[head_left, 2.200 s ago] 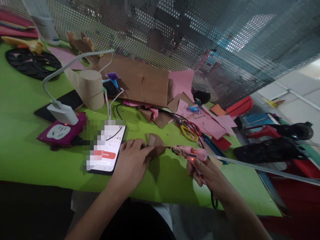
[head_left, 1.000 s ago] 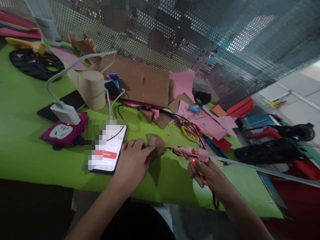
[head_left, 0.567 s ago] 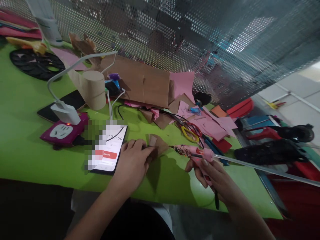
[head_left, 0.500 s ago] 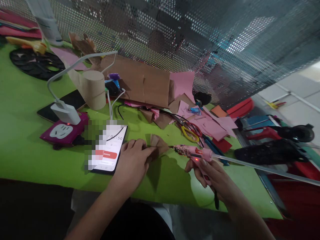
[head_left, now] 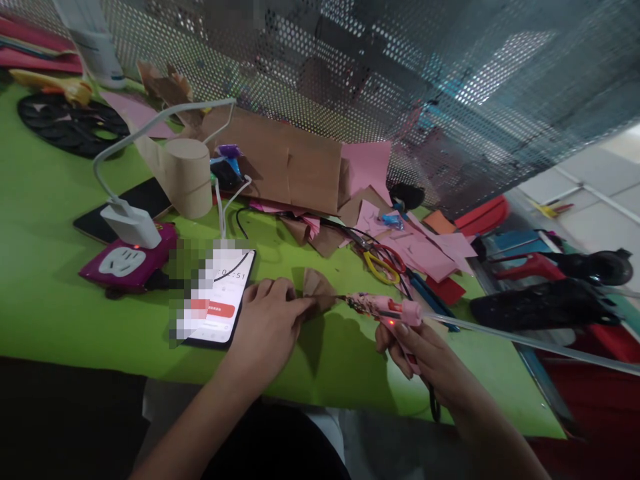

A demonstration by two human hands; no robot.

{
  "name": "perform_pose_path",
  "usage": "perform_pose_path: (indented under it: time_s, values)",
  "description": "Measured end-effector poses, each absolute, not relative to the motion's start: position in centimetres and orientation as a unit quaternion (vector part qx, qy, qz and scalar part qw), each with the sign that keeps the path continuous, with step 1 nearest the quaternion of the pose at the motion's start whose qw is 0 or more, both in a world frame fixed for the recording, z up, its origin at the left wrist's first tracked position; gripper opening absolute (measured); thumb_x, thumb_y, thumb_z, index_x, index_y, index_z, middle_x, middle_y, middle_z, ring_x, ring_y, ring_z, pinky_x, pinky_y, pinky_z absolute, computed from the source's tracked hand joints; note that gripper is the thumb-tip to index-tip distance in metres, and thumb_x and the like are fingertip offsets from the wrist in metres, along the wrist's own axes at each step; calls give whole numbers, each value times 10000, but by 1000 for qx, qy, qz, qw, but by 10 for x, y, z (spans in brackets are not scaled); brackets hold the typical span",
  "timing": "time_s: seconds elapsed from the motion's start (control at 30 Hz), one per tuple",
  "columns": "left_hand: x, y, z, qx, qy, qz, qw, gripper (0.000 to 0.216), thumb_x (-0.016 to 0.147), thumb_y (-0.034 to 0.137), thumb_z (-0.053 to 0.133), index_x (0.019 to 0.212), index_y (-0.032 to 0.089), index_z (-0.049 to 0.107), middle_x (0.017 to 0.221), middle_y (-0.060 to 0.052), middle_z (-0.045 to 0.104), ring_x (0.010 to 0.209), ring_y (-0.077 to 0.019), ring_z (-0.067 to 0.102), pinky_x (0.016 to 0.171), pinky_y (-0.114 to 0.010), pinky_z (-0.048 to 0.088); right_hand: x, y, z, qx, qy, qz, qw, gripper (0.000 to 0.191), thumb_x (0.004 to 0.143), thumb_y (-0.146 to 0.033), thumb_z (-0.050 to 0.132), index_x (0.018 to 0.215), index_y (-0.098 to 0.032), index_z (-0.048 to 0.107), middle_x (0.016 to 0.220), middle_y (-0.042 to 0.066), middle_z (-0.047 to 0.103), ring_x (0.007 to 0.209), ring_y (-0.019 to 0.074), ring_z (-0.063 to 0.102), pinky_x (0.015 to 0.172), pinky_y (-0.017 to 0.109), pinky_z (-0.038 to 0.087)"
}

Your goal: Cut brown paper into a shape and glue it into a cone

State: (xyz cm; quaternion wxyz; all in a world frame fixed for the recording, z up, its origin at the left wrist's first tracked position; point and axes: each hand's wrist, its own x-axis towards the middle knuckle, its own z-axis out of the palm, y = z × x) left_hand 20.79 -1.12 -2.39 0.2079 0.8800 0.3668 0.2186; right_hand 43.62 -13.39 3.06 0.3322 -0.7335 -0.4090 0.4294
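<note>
My left hand (head_left: 270, 313) rests on the green table, its fingers bent and its thumb pressed along a small folded piece of brown paper (head_left: 319, 283). Part of that paper is hidden behind the thumb and fingers. In my right hand (head_left: 415, 343) is a pink hot glue gun (head_left: 375, 305) with a lit red light, held by its handle. A long translucent glue stick (head_left: 500, 331) sticks out of its back end. The gun's dark nozzle points left and meets the brown paper in this view; whether it touches, I cannot tell.
A lit phone (head_left: 220, 300) lies left of my left hand, beside a purple power strip (head_left: 130, 263) with a white charger. Beyond are a paper roll (head_left: 189, 179), a brown paper bag (head_left: 280, 163), pink paper scraps (head_left: 420, 243), and scissors (head_left: 380, 267). Perforated mesh stands behind.
The glue gun has shifted slightly left, bringing its nozzle further over the brown paper. My left hand has hardly moved. The phone's counter has gone up by one.
</note>
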Motion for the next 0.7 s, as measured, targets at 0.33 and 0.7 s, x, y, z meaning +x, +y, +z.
perform_pose_path:
  time_s: [0.33,0.7]
  values:
    - [208,-11,-22,882,372,204,208,262,931,272,525,1099,391,687,974,-37,577,925,-250,502,830,-425,395,433,-136,33,-724,-398,442,349,486,851,-614,575,698,-153,567,700,18,583,404,46,374,414,246,194]
    - [208,-10,-25,881,369,209,211,259,922,262,544,1104,381,685,975,-33,574,933,-252,499,842,-434,399,435,-138,30,-721,-406,440,350,466,870,-581,571,676,-158,561,647,-4,541,408,55,375,418,250,191]
